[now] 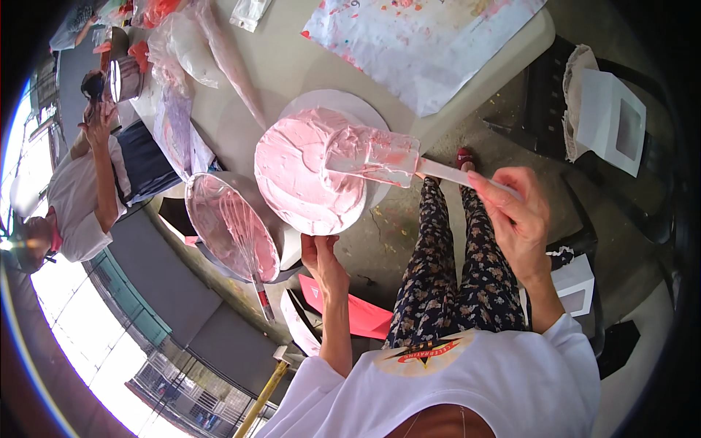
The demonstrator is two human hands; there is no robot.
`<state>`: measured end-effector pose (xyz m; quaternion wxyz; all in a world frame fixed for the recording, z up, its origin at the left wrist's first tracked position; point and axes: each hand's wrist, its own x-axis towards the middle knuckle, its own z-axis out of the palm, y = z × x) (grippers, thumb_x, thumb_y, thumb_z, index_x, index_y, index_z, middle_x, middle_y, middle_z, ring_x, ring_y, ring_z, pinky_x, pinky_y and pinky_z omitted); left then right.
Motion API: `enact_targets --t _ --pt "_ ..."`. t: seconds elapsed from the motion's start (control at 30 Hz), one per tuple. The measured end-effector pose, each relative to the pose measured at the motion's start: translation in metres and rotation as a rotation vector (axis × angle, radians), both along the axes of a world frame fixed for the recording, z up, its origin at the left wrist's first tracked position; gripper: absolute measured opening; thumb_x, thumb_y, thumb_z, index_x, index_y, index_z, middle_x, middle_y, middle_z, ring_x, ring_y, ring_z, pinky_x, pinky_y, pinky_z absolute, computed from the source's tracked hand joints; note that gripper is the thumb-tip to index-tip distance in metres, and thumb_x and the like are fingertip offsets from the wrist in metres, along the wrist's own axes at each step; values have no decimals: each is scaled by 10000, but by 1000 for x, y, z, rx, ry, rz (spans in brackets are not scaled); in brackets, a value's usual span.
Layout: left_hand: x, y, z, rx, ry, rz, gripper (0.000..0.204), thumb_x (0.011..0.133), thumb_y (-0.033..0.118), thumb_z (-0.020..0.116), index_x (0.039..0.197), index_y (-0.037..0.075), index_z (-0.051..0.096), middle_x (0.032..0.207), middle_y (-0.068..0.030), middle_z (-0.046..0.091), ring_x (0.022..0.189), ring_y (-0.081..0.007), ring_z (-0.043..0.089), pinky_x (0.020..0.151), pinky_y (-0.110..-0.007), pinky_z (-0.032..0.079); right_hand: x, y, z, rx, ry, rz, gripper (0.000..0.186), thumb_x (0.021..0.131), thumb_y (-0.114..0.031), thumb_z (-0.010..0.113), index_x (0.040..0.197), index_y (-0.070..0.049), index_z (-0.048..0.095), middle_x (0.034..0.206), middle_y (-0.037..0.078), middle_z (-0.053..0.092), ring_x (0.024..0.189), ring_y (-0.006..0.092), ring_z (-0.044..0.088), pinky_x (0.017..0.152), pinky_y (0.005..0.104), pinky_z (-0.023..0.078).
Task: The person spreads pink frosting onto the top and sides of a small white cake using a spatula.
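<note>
My right hand [517, 215] is closed round the pale handle of a spatula [391, 157]. Its wide, see-through blade is smeared with pink frosting and lies over the right part of a round, white-edged thing topped with pink frosting [296, 175]. Whether a bowl or a cake is under the frosting, I cannot tell. My left hand [323, 259] grips this round thing at its near edge, some fingers hidden beneath. Behind it lies a white disc [339, 102] on the table. Left of it, a metal bowl [237, 182] coated with pink frosting holds a whisk [244, 230].
Plastic bags [186, 51] and a stained paper sheet [409, 47] lie on the table [281, 51]. White boxes with windows [613, 120] stand at the right. At the far left, another person [84, 182] holds a metal container [125, 80]. A red folder-like piece [343, 306] lies below the table.
</note>
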<state>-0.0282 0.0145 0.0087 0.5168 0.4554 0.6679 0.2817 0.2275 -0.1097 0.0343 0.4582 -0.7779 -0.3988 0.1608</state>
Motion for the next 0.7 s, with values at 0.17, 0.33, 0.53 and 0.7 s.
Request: enact_targets --t 0.17,0.33,0.53,0.7 --pt "-11 3 0 -46 41 -9 228 868 180 524 1036 31 564 934 -13 582 821 -88 520 680 -253 421 -26 3 -13 10 443 -40 320 745 65 613 1022 -91 650 752 46 494 639 133 490 554 241 409" --pt "-19 3 -3 -99 -60 25 224 861 176 533 1022 27 577 924 -18 604 812 -95 538 671 -253 429 -40 2 -18 -14 606 -62 315 778 48 599 1057 -94 635 747 25 489 619 100 468 527 221 387" --pt "-21 2 -7 -139 -196 32 227 860 199 538 1012 36 582 981 -28 613 865 -110 561 732 -277 432 -43 -7 -16 -50 600 -67 306 782 46 591 1052 -90 636 733 28 482 602 106 458 509 228 370" --pt "-22 3 -7 -156 -217 24 276 858 209 540 1050 12 565 1054 -50 592 957 -149 550 828 -320 416 -41 -22 -5 -118 564 -32 300 770 49 594 1039 -75 638 720 35 494 586 114 454 502 231 360"
